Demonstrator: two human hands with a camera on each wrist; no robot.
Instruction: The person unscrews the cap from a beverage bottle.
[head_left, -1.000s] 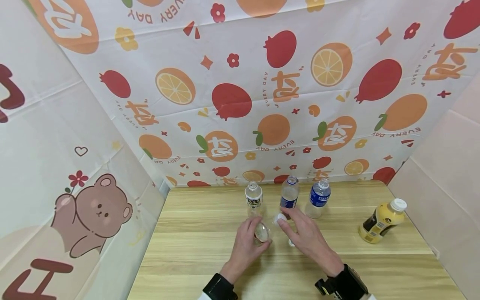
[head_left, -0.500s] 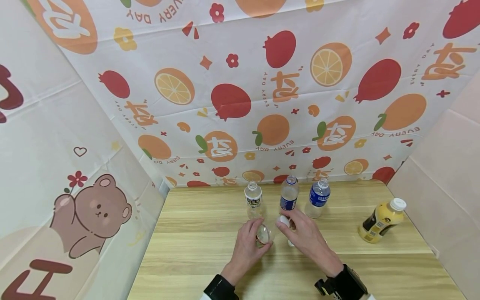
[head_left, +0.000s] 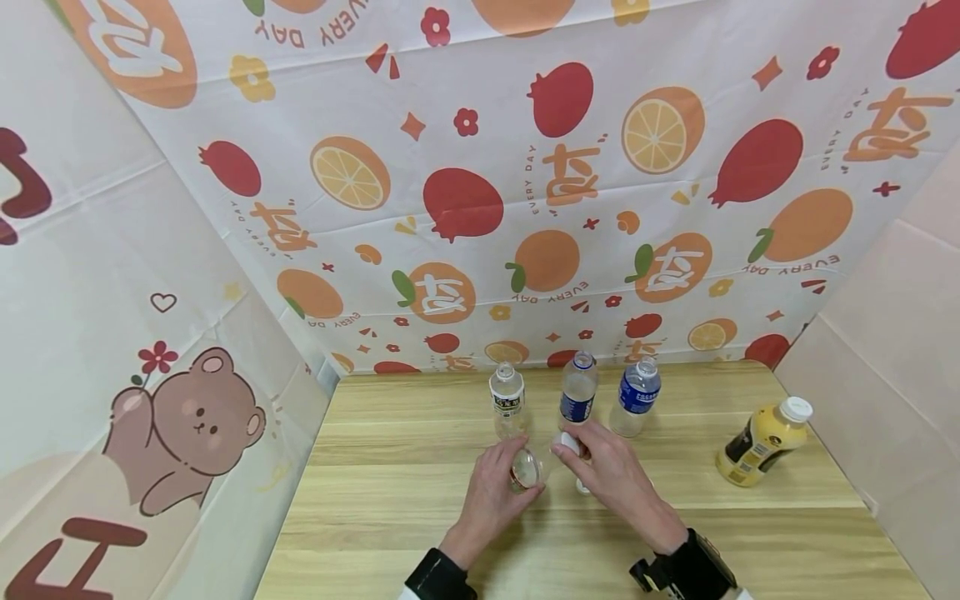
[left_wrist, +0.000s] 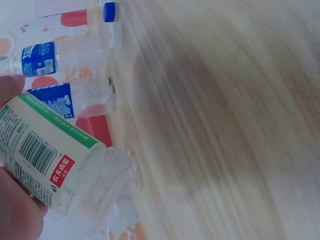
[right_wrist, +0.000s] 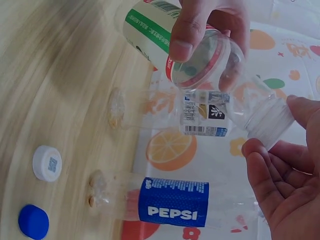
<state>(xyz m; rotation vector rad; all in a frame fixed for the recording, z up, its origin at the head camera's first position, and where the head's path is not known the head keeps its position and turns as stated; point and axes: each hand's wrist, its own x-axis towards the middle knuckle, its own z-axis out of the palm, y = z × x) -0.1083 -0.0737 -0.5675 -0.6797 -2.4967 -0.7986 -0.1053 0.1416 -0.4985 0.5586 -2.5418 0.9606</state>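
My left hand (head_left: 491,492) grips a clear plastic bottle (right_wrist: 150,30) round its body. The bottle has a white label with green and red bands and is tilted, its neck toward my right hand (head_left: 611,471). In the right wrist view, the right thumb and fingers pinch a whitish cap (right_wrist: 272,122) at the bottle's neck. How tightly the cap sits on the thread cannot be told. Behind the hands stand a clear bottle with a black-and-white label (head_left: 507,400), a Pepsi bottle (head_left: 578,387) and another blue-labelled bottle (head_left: 637,396), the first two with their mouths uncapped.
A white cap (right_wrist: 47,163) and a blue cap (right_wrist: 34,222) lie on the wooden table (head_left: 375,500), partly hidden by my right hand in the head view. A yellow bottle (head_left: 765,442) with a white cap stands at right. A fruit-printed cloth (head_left: 465,200) hangs behind the table.
The right fingers and thumb have closed in around the whitish cap, which has shifted slightly right. The left hand and its bottle have barely moved. The other bottles stay in place.
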